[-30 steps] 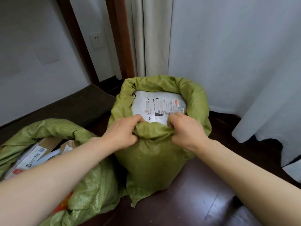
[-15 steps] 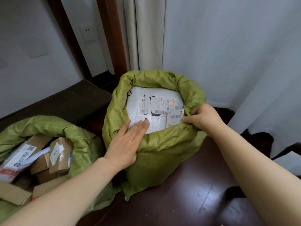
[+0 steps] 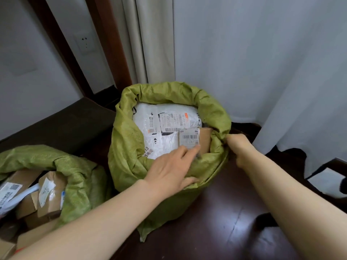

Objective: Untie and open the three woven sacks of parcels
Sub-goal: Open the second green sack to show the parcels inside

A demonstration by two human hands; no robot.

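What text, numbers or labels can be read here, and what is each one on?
"13" above "5元", edge cut off: white plastic mailer in the upright green woven sack.
Large shipping label on that mailer: barcode and print too blurred to read.
Small barcode label beside it: too blurred.
White labels on brown cardboard parcels in the slumped green woven sack: too blurred.

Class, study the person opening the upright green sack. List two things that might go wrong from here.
1. The right hand grips the upright sack at its right rim only; a hard pull might tip it over.
2. The small cardboard box sits high against that rim and might slide out as the rim folds down.
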